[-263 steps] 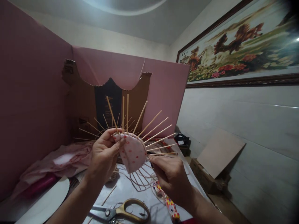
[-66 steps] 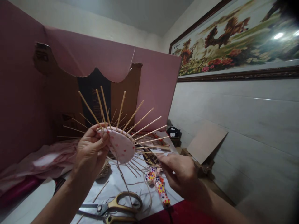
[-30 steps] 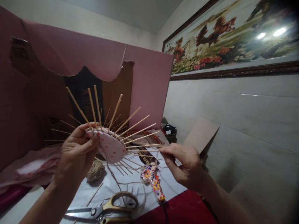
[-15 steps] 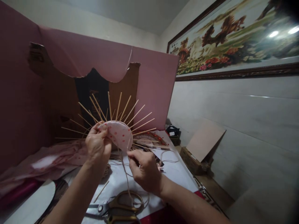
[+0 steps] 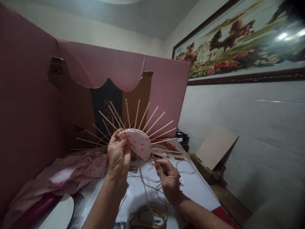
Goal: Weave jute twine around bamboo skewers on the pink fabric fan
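A half-round piece covered in pink dotted fabric [image 5: 139,144] has several thin wooden sticks [image 5: 152,122] fanning out from its curved edge. My left hand [image 5: 119,152] pinches its left end between thumb and fingers. Just below the right corner, my right hand [image 5: 168,178] is closed at the fingertips on what looks like a strand of brown twine [image 5: 154,156]. More twine [image 5: 143,179] hangs from the piece down to the table. A pair of scissors [image 5: 147,219] with bronze-coloured handles lies below my hands, partly cut off by the frame.
Crumpled pink dotted cloth [image 5: 78,168] and a white plate-like disc [image 5: 59,213] lie at the left. Behind stands a cut cardboard piece [image 5: 135,82] against pink panels [image 5: 166,86]. Another fan-like piece with red dots [image 5: 172,146] rests on the white tabletop [image 5: 200,190].
My right hand has moved away from the fabric corner, down and right. The view has shifted, so the held piece and both hands appear farther right and the scissors lower.
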The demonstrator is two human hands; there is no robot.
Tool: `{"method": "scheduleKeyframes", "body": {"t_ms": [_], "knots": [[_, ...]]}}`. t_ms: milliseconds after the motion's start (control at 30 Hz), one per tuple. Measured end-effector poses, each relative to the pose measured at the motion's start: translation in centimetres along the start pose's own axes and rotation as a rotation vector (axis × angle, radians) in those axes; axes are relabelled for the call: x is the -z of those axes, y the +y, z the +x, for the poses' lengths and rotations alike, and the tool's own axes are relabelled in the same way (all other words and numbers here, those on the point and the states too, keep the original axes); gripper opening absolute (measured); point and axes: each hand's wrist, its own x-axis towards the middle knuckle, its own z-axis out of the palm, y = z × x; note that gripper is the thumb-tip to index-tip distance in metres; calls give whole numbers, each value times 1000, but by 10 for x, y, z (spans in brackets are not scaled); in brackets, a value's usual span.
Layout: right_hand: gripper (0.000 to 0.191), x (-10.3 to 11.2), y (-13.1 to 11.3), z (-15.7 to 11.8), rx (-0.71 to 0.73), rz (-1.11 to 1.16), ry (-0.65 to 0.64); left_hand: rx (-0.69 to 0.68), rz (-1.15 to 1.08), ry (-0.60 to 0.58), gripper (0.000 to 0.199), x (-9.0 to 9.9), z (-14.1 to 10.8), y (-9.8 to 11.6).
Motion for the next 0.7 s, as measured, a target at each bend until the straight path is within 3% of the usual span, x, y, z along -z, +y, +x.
{"method": "scheduleKeyframes", "body": {"t_ms": [100,267,367,533,633,700], "knots": [[19,0,8,-4,-140,88,-17,18,-12,-15,32,3,-3,-2],[27,2,0,-4,-144,-7,-77,24,-5,7,35,2,-11,-9],[28,-1,-2,-4,-240,20,-94,-12,-4,33,36,-1,-17,-15],[34,-11,-6,-9,-547,313,-99,-71,-13,105,35,-3,-26,-22],[43,-16,-20,-10,-775,592,-109,-88,-18,155,30,-1,-27,-23],[45,-17,-31,-9,-852,741,-99,-87,-15,180,27,0,-27,-23]]}}
